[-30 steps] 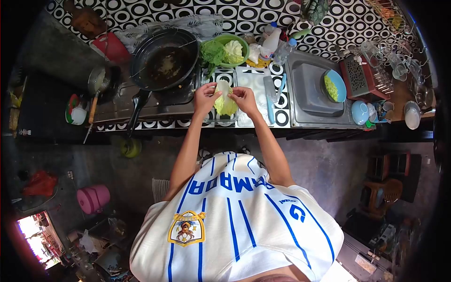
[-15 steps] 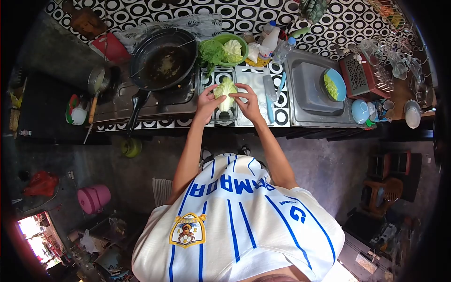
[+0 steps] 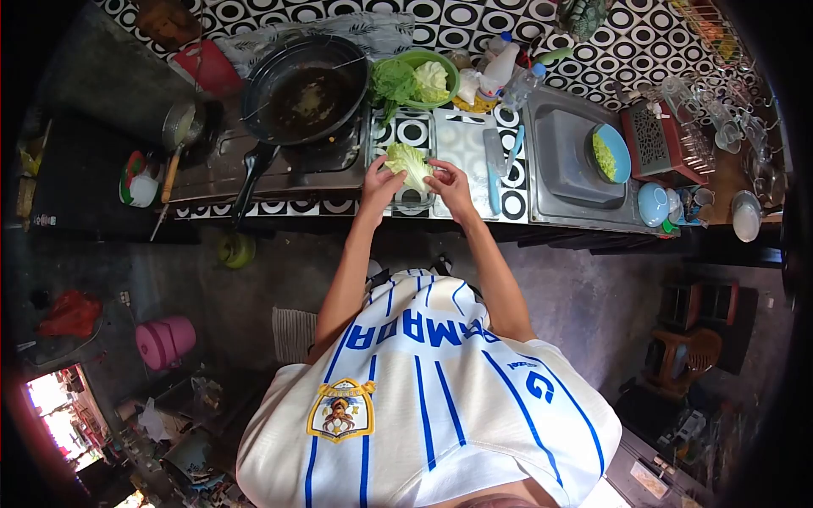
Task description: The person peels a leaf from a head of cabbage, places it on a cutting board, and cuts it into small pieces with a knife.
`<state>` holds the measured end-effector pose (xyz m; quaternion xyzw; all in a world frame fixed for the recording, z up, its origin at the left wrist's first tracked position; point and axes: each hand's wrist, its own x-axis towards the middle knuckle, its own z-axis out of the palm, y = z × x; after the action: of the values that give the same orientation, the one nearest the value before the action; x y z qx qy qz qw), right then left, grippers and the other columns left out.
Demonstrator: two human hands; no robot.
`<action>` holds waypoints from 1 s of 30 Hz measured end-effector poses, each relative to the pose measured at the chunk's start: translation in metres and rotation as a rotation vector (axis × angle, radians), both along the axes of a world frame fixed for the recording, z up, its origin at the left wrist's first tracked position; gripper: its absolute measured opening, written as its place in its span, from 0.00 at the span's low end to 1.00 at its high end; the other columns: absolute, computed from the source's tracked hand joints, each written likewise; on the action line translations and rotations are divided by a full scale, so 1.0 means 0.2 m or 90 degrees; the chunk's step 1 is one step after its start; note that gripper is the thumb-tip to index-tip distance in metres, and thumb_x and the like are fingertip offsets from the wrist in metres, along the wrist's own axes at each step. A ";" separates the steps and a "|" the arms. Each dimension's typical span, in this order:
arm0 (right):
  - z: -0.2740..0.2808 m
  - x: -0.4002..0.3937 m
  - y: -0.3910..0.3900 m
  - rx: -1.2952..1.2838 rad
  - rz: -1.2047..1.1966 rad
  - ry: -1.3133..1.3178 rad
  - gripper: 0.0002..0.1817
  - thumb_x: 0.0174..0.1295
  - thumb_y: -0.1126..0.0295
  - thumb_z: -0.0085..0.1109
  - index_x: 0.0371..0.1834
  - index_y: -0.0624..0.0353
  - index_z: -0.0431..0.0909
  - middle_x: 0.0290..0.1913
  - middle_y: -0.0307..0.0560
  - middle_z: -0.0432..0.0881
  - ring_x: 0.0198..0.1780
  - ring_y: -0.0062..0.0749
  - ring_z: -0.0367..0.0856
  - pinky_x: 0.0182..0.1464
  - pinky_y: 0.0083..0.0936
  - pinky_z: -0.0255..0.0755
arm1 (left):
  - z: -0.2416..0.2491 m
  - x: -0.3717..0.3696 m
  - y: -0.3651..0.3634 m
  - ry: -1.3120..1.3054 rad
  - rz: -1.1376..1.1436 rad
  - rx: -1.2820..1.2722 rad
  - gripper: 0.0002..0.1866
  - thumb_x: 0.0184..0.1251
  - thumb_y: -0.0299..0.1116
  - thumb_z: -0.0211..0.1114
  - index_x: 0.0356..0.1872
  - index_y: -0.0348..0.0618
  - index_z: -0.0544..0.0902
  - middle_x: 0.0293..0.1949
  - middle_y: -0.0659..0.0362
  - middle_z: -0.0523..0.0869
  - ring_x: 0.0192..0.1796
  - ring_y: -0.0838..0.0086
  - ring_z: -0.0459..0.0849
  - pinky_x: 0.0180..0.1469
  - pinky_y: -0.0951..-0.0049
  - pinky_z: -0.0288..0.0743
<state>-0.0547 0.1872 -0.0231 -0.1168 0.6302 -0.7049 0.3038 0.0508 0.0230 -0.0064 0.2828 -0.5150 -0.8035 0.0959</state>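
Between my two hands is a pale green cabbage leaf (image 3: 410, 166), held above a clear glass dish (image 3: 408, 203) on the tiled counter. My left hand (image 3: 382, 185) grips the leaf's left edge, thumb on top. At its right edge, my right hand (image 3: 449, 184) pinches it between thumb and fingers. Just right of the dish lies a white cutting board (image 3: 464, 146). A knife with a blue handle (image 3: 493, 190) rests along the board's right side. Behind the dish, a green bowl (image 3: 455, 82) holds leafy greens and more cabbage.
A large black wok (image 3: 313, 93) sits on the stove to the left, its handle toward me. At right is a metal sink (image 3: 542, 199) with a grey basin and a blue bowl (image 3: 621, 151) of chopped greens. Bottles (image 3: 498, 69) stand at the back.
The cabbage leaf has turned and tilted in my hands, which stay on both its edges. The whole view has shifted slightly, with the counter items appearing a little higher and further right.
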 end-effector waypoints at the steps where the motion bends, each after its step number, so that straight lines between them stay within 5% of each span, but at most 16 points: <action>1: -0.02 -0.02 0.01 0.015 0.018 -0.017 0.23 0.63 0.81 0.68 0.62 0.60 0.79 0.41 0.37 0.84 0.41 0.18 0.82 0.39 0.17 0.78 | -0.01 0.02 -0.01 -0.010 0.005 0.017 0.42 0.67 0.28 0.72 0.77 0.38 0.57 0.62 0.47 0.80 0.59 0.68 0.83 0.60 0.71 0.78; 8: -0.16 -0.09 -0.04 0.120 0.103 0.022 0.21 0.62 0.78 0.69 0.60 0.56 0.82 0.44 0.36 0.82 0.41 0.19 0.80 0.37 0.19 0.75 | -0.12 0.13 -0.05 -0.076 0.001 0.010 0.41 0.69 0.36 0.71 0.77 0.37 0.58 0.66 0.47 0.76 0.62 0.68 0.81 0.65 0.67 0.74; 12: -0.16 -0.09 -0.06 0.145 0.133 -0.008 0.20 0.61 0.79 0.70 0.57 0.57 0.83 0.43 0.39 0.85 0.39 0.20 0.81 0.38 0.21 0.76 | -0.10 0.19 -0.06 -0.061 0.003 0.024 0.39 0.68 0.39 0.71 0.75 0.36 0.63 0.65 0.47 0.77 0.59 0.70 0.80 0.60 0.70 0.75; 15: -0.29 -0.11 -0.08 0.188 0.120 0.124 0.22 0.56 0.76 0.75 0.55 0.54 0.85 0.40 0.36 0.82 0.40 0.21 0.82 0.39 0.23 0.77 | -0.11 0.22 -0.08 -0.060 -0.014 0.000 0.36 0.69 0.40 0.70 0.73 0.36 0.66 0.65 0.48 0.78 0.60 0.70 0.80 0.60 0.69 0.75; 18: -0.29 -0.13 -0.10 0.344 0.045 0.328 0.25 0.47 0.72 0.81 0.52 0.57 0.85 0.36 0.44 0.87 0.36 0.27 0.86 0.38 0.27 0.80 | -0.10 0.24 -0.08 -0.070 -0.014 -0.011 0.34 0.70 0.40 0.69 0.72 0.36 0.68 0.63 0.49 0.79 0.59 0.71 0.81 0.60 0.69 0.75; 22: -0.29 -0.17 -0.15 0.387 0.025 0.397 0.27 0.36 0.70 0.86 0.44 0.61 0.86 0.32 0.50 0.88 0.32 0.33 0.88 0.35 0.30 0.81 | -0.10 0.24 -0.06 -0.092 -0.040 -0.033 0.33 0.70 0.41 0.69 0.70 0.36 0.70 0.59 0.51 0.83 0.56 0.72 0.83 0.58 0.70 0.75; 30: -0.36 -0.17 -0.22 0.410 0.019 0.431 0.20 0.33 0.76 0.79 0.33 0.63 0.83 0.26 0.52 0.86 0.30 0.42 0.86 0.36 0.34 0.80 | -0.06 0.22 -0.04 -0.106 -0.061 -0.062 0.31 0.71 0.41 0.68 0.69 0.36 0.72 0.54 0.54 0.86 0.53 0.75 0.83 0.52 0.74 0.75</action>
<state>-0.0882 0.1431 -0.0958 -0.2492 0.8788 -0.3914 0.1116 0.0954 0.0140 -0.0179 0.3186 -0.5726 -0.7548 0.0280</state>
